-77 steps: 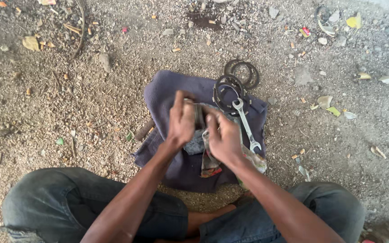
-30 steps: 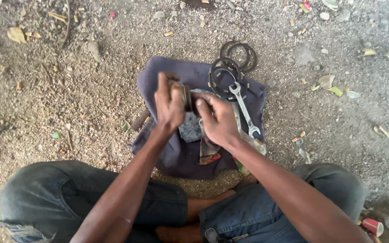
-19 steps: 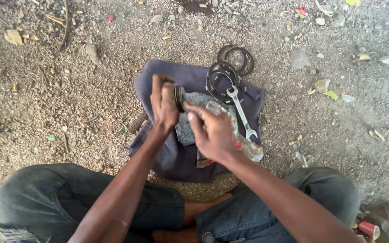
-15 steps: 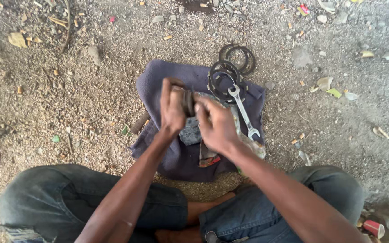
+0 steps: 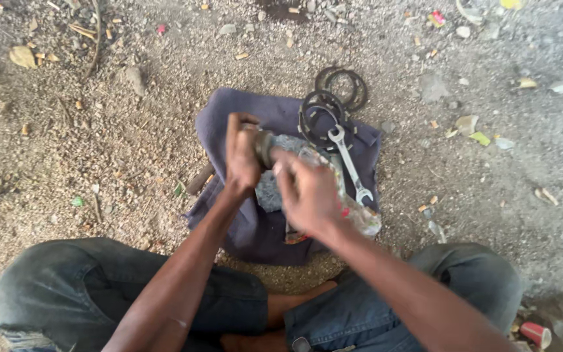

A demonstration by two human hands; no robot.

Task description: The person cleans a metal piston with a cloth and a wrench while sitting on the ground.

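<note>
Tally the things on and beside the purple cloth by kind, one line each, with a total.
Cloth: 1
Wrench: 1
Dark rings: at least 3, overlapping, exact number unclear
Grey stone-like block: 1
Clear plastic bottle: 1
Dark cylindrical part, held by left hand, right hand on it: 1
Total: at least 8

Bare forearms, dark jeans [image 5: 131, 293] (worn, dusty)

Dirty cylindrical metal part [image 5: 263, 145], held above cloth.
</note>
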